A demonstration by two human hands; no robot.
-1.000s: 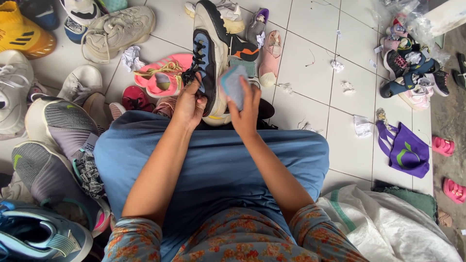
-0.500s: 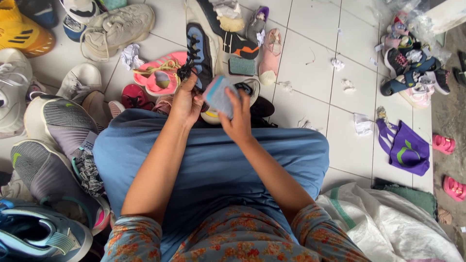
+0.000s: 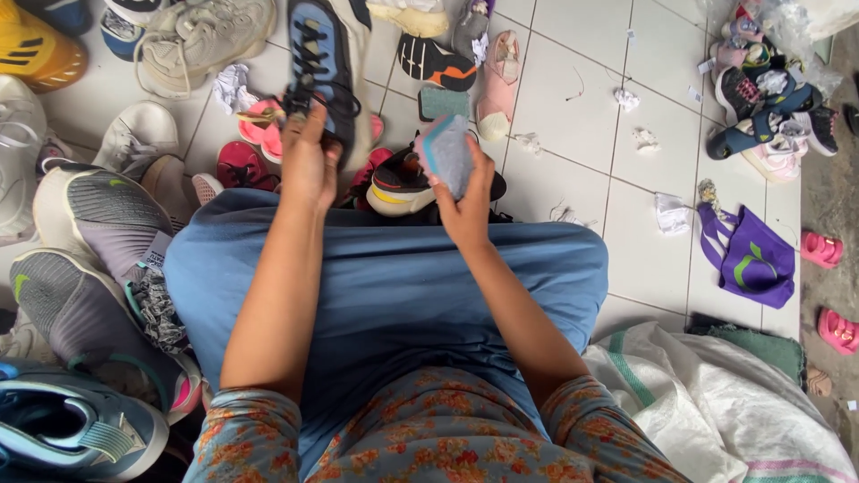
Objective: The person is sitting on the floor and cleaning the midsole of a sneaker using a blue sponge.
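Sitting person: the blue-skirted lap (image 3: 394,295) serves as the landmark; both forearms run from it toward the tiled floor (image 3: 573,116).
Right hand: the right hand (image 3: 467,207) hovers just beyond the lap's far edge, fingers wrapped round a grey-blue insole (image 3: 445,152) that stands nearly on end, its teal edge showing.
Left hand: the left hand (image 3: 309,165) sits beyond the lap's left part, pinched closed on the black laces and tongue of a blue and cream sneaker (image 3: 324,67).
Sneaker's place: it is lifted off the floor, farther from the lap than either hand.
Sneaker's axis: the long axis runs away from the lap, almost straight up the view; which end is the toe cannot be told.
Doing it well: judging by the grip, the shoe's mouth needs holding wide by the tongue, and the insole lined up with the shoe's length before it goes in flat.
Farther off: a pink child's shoe (image 3: 498,85) lies beyond the insole; a purple bag (image 3: 750,259) lies right of the lap.
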